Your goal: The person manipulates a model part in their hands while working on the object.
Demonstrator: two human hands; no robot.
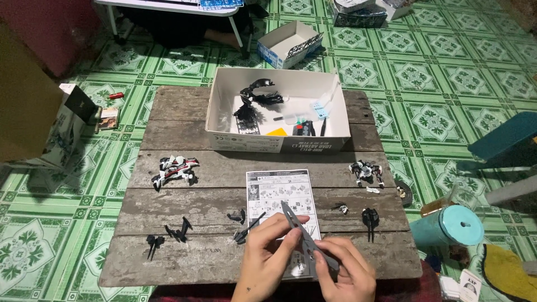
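Both hands [305,260] grip grey tweezers [305,235] | plank table [224,207] | green tiled floor [447,72]

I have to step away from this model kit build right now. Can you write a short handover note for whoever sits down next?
Left hand and right hand together hold grey tweezers over the instruction sheet; any part in the tips is too small to tell.
Done: assembled sections lie on the wooden board, a white-red-black one at left, another at right.
Left: loose black parts at front left, a black piece at right, and a black runner in the white box.
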